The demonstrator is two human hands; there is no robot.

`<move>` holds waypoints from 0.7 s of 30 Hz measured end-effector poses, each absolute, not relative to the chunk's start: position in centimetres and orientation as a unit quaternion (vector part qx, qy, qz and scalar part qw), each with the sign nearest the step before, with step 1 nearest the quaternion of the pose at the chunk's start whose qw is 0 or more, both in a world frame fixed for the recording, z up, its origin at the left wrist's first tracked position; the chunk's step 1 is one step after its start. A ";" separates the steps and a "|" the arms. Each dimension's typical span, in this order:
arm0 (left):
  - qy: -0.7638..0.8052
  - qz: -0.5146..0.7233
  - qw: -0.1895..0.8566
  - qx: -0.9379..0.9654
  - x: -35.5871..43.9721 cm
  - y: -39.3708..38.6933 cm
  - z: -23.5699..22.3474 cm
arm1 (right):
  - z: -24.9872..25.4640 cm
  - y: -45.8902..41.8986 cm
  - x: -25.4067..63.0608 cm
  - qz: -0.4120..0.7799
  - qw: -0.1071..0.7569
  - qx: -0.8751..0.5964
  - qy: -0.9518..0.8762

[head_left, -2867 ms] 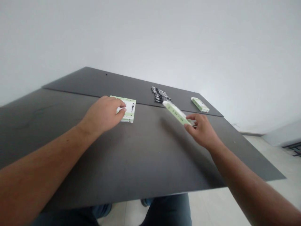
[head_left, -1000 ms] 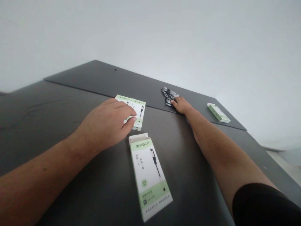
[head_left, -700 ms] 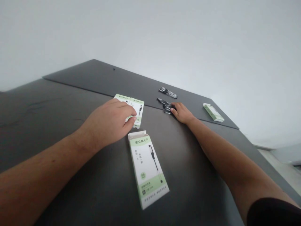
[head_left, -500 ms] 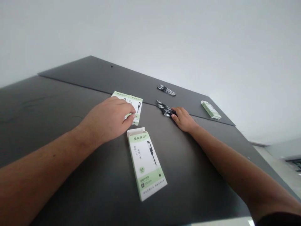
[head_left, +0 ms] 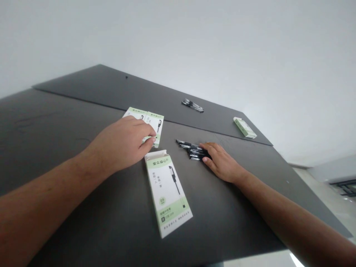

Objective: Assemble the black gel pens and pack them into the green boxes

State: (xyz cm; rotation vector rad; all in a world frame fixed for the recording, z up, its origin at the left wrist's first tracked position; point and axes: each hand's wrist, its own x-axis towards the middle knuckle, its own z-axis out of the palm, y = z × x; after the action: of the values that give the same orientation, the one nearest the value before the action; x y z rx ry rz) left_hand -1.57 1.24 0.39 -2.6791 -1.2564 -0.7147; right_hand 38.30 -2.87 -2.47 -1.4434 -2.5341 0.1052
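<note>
My left hand [head_left: 126,141] is over two green-and-white pen boxes [head_left: 155,122] lying side by side, covering part of them. Its fingers are loosely bent, with a small gap between thumb and index finger and nothing visible in it; the other fingertips are hidden. Out to the right, my right hand [head_left: 218,159] has its fingers and thumb closed round the ends of several black-and-clear pens [head_left: 190,148], which lie on the dark table. A larger-looking pen box [head_left: 168,193] lies nearest me between my arms, with its flap end open and pointing away from me.
Several more pens [head_left: 192,105] lie on the far section of the dark table [head_left: 91,85], beyond the seam. Another pen box [head_left: 244,128] lies on its side at the far right. A tiny black piece [head_left: 126,77] is near the back edge. A pale wall stands behind.
My right hand has drawn the bundle of pens nearer to me, away from the seam. My left hand stays over the two boxes. The view has shifted slightly.
</note>
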 end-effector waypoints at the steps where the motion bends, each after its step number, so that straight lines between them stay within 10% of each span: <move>1: -0.411 -0.234 0.049 -0.880 -1.6 1.2 0.4 | -1.9 -2.2 38.4 0.033 0.120 -0.488 -0.864; 21: -0.425 -0.258 0.039 -0.867 -2.1 0.1 0.7 | -3.4 35.4 39.0 -0.028 0.058 -0.680 -0.731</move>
State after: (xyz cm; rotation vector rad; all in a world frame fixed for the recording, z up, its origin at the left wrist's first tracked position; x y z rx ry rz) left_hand -2.05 0.06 0.69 -2.6582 -1.3021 -0.7923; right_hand 38.95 35.45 -3.44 -2.0595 -2.2141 -0.0850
